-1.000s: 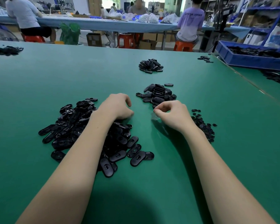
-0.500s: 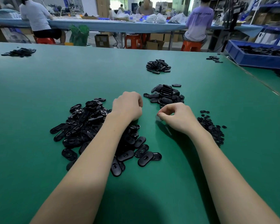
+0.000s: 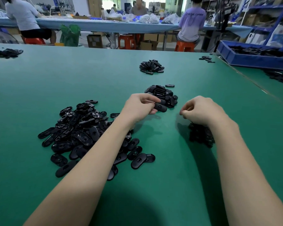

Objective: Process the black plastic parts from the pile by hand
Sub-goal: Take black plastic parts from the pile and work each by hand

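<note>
Head view: the left hand (image 3: pixel 140 106) has its grip closed around one black oval part (image 3: pixel 160 107), held just beside the small stack (image 3: pixel 163 96) ahead of it. The big pile (image 3: pixel 82 129) lies on the green surface (image 3: pixel 162 176) under that forearm. The right hand (image 3: pixel 201 110) pinches curled fingertips; whether anything sits in that grip cannot be told.

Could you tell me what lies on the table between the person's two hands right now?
Only bare green table separates the left hand from the right hand in the head view.
</note>
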### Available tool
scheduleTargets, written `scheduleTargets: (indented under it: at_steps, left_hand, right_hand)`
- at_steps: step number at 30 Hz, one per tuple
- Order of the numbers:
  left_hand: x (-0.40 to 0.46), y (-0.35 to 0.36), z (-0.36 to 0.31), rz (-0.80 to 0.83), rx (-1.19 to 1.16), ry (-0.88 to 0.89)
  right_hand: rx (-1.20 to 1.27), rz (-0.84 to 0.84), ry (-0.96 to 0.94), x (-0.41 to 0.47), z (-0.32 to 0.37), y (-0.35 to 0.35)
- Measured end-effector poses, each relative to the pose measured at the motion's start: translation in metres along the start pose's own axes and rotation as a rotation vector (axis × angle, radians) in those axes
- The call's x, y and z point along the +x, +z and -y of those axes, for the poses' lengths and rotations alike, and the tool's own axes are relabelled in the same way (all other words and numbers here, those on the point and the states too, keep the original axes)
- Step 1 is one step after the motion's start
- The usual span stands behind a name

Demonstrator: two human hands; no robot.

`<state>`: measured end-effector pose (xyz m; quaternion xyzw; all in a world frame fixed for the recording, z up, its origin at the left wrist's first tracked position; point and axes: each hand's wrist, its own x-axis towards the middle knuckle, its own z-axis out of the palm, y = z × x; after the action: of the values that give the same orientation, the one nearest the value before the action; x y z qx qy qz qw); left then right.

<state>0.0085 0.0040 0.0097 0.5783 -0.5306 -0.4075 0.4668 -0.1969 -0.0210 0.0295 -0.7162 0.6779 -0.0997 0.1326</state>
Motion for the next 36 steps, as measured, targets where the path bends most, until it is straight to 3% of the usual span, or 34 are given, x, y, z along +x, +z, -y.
scheduleTargets:
  at_steps: [9, 33, 36]
  left_hand:
    - [-0.008, 0.007, 0.003, 0.064, -0.097, -0.079]
    - [-0.006, 0.003, 0.006, 0.061, -0.160, -0.089]
    - [-0.005, 0.004, 0.007, 0.069, -0.162, -0.085]
  right_hand:
    - [-0.018, 0.181, 0.119, -0.005, -0.018, -0.011]
    - [0.150, 0.169, -0.005, -0.005, -0.006, 0.004]
    - [0.292, 0.098, -0.047, -0.004, -0.004, 0.002]
